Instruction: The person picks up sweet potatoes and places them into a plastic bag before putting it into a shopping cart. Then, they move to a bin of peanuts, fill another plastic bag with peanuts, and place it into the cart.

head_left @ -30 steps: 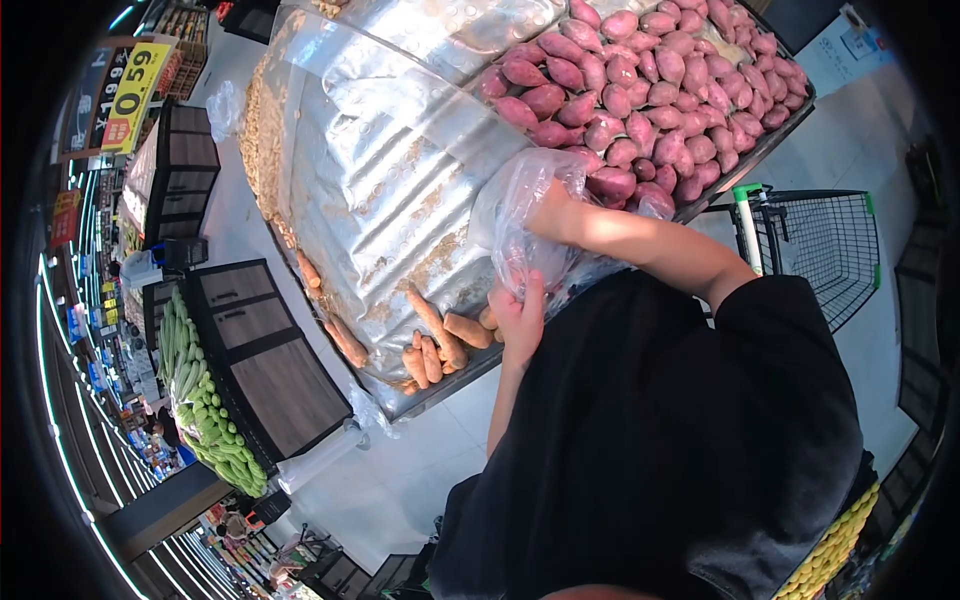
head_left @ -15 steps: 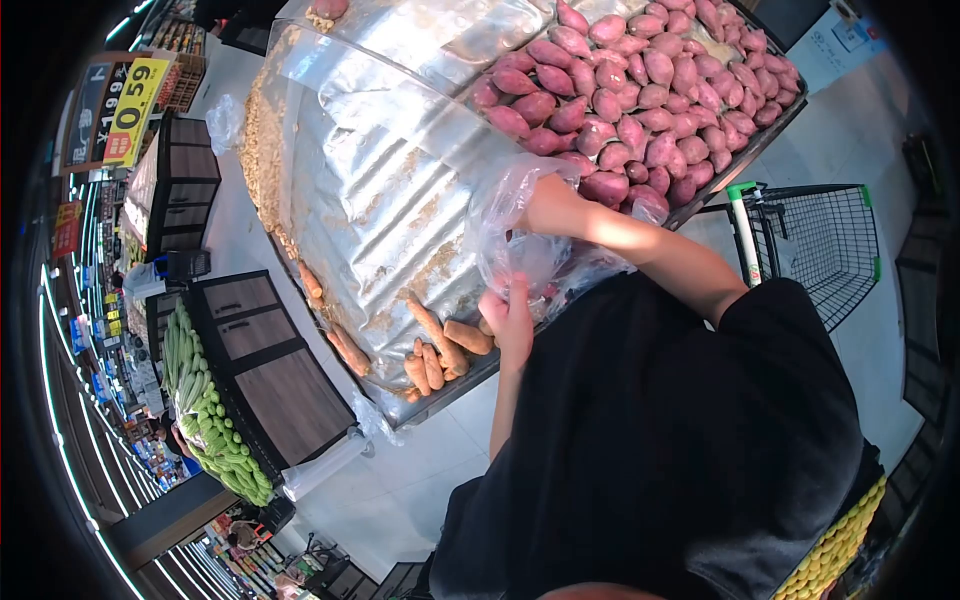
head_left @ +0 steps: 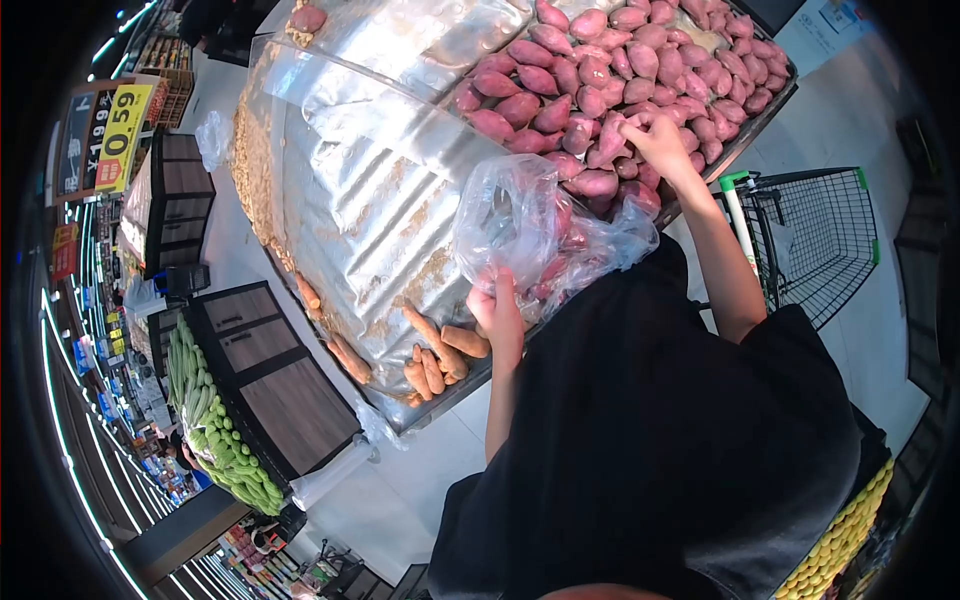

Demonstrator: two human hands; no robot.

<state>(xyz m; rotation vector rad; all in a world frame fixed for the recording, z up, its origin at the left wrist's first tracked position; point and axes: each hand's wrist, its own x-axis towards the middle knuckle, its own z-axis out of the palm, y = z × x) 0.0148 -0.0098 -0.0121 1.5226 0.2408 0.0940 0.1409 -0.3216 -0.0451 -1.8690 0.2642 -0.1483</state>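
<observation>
Newly, right hand (head_left: 663,145): removed from plastic bag (head_left: 612,250); sweet potato (head_left: 608,145) was pinched by curled fingers, upper right.
Left hand (head_left: 502,318): bag edge was gripped between fingers, centre.

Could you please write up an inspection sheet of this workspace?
Surface: silvery display lining, ridged, with brown dirt patches.
Job's things: sweet potatoes piled at the far right; clear plastic bag, partly filled with reddish produce.
Clutter: loose carrots along the near edge.
Grippers: bare hands; left hand pinches the bag's rim, right hand grasps one sweet potato at the pile.
Cables: nothing seen.
Surroundings: shopping cart at right; green vegetables and yellow price sign at left.
</observation>
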